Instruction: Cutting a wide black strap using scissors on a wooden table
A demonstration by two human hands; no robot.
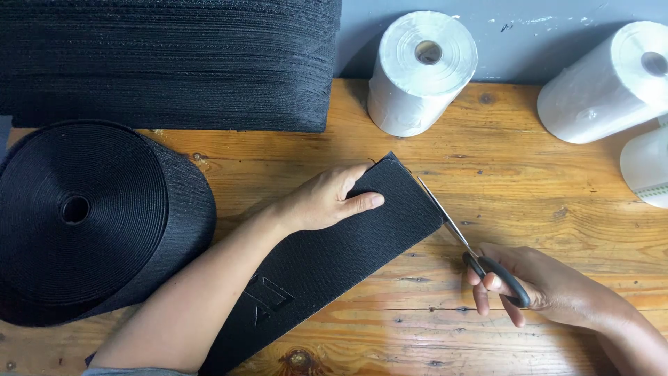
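On the bench [529, 188], near its middle, the left hand [327, 200] lies flat on a black strip [327, 257] of wide woven band, fingers spread lightly and thumb stretched along it, pressing it down rather than gripping. The strip runs slantwise from the lower edge of the view up to a square-cut end just past the fingertips; it is ribbed, matte, with a faint raised angular mark near its lower part. The right hand [539, 285] is closed around the black handles of scissors [463, 240], whose thin metal blades lie along the strip's right edge, near the cut end.

To the left, a big roll [90, 216] of the same black band lies on its side, its core hole showing. Behind it, at the back of the bench, a stack [167, 63] of black ribbed material stands. At the back right, three white rolls [421, 73] lie against a grey wall [508, 35], the third only partly in view.
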